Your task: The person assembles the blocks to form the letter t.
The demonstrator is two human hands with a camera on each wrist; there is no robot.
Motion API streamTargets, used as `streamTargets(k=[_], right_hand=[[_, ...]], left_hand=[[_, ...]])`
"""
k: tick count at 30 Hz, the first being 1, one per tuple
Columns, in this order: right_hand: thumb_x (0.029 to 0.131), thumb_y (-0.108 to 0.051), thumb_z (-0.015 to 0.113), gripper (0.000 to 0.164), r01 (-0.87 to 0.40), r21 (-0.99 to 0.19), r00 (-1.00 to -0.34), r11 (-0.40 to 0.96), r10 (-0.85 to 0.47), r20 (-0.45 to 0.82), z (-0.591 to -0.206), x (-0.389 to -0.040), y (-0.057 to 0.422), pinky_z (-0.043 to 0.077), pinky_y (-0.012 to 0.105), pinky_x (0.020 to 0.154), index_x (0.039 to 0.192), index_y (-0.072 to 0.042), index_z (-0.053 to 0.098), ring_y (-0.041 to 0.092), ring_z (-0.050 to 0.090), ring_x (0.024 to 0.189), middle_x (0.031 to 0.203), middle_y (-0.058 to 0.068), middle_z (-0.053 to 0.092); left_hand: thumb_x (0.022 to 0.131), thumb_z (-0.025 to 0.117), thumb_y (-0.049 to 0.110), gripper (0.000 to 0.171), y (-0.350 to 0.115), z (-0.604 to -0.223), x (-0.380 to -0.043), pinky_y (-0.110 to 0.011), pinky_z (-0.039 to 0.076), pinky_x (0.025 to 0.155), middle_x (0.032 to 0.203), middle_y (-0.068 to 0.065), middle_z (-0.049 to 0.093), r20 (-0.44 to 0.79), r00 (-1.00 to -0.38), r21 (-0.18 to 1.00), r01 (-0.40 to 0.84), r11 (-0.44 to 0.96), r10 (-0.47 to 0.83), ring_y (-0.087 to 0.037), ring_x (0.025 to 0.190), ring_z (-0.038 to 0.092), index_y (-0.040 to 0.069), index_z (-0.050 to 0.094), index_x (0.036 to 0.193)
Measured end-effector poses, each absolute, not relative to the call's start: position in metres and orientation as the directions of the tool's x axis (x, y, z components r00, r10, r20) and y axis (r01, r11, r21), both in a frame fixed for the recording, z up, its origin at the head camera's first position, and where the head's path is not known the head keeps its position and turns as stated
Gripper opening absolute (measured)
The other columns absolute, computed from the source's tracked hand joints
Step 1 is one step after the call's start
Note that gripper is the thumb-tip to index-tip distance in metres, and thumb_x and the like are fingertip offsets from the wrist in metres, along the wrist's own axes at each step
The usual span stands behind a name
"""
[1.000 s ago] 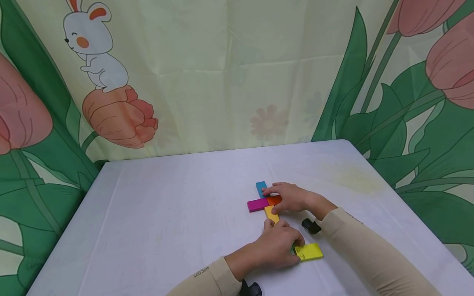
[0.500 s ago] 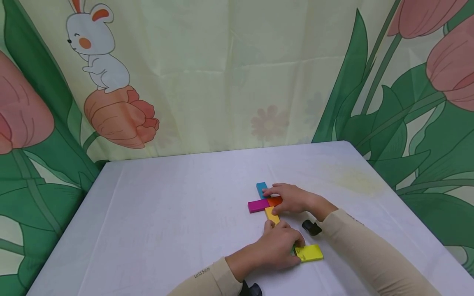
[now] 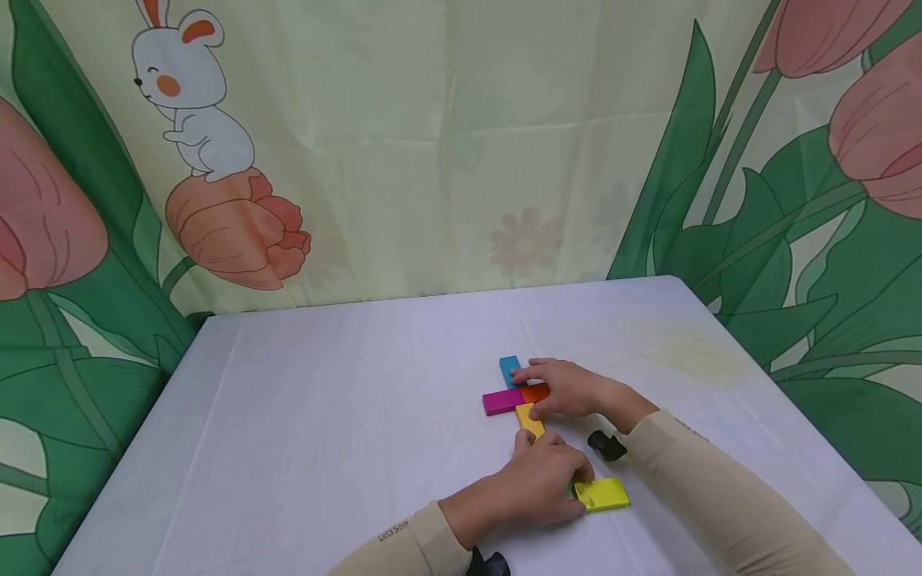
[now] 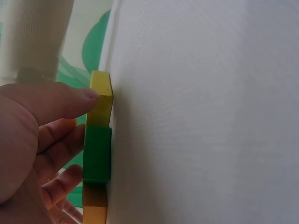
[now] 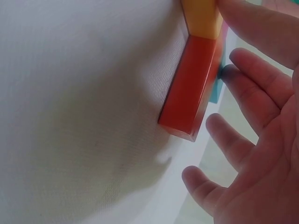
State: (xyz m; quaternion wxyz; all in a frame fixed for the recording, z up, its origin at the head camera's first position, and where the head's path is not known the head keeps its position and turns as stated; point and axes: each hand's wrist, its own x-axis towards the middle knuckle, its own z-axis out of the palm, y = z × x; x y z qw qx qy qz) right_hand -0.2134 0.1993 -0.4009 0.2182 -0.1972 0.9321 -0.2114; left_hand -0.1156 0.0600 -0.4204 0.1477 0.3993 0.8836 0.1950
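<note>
Flat coloured blocks lie on the white-covered table. My left hand (image 3: pixel 536 480) has its thumb on the near edge of the yellow block (image 3: pixel 603 494) and its index finger at the far edge, holding it. Beneath that hand is a green block (image 4: pixel 97 154), mostly hidden in the head view. The amber block (image 3: pixel 529 419) touches the left fingertips. My right hand (image 3: pixel 572 387) spreads over the orange-red block (image 5: pixel 189 84), thumb on the amber block, index finger touching the blue block (image 3: pixel 508 370). A magenta block (image 3: pixel 502 402) lies end-on to the orange-red one.
The white tablecloth (image 3: pixel 346 400) spreads to the left of the blocks. A yellowish stain (image 3: pixel 699 352) marks it at the right. Behind the table hangs a curtain (image 3: pixel 403 160) printed with tulips and a rabbit. Black wrist-camera parts (image 3: pixel 607 446) show beside the sleeves.
The head view has shifted very slightly, so the scene sits a little lower. Both hands and the blocks keep their places.
</note>
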Motion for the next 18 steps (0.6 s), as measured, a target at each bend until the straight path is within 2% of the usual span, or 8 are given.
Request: streamTargets(k=[7, 18], right_hand=[[0.081, -0.020, 0.083, 0.062, -0.294, -0.482, -0.824, 0.825, -0.474, -0.310, -0.3998, -0.2138, 0.1990, 0.038, 0.064, 0.102, 0.139, -0.022, 0.062, 0.042, 0.031, 0.143, 0.153, 0.018, 0.041], [0.082, -0.024, 0.083, 0.065, -0.345, -0.470, -0.817, 0.812, -0.507, -0.276, -0.3979, -0.2092, 0.2017, 0.043, 0.059, 0.100, 0.142, -0.019, 0.058, 0.041, 0.031, 0.143, 0.151, 0.014, 0.044]], left_hand=[[0.083, 0.082, 0.032, 0.027, 0.0593, -0.4190, -0.1164, -0.034, 0.027, 0.081, 0.091, 0.027, 0.059, -0.107, -0.633, 0.469, 0.648, 0.600, 0.767, -0.002, 0.104, 0.043, 0.029, 0.073, 0.109], [0.082, 0.083, 0.031, 0.035, 0.0541, -0.4161, -0.1153, -0.037, 0.029, 0.084, 0.099, 0.026, 0.061, -0.100, -0.646, 0.502, 0.624, 0.599, 0.757, -0.002, 0.106, 0.044, 0.028, 0.072, 0.115]])
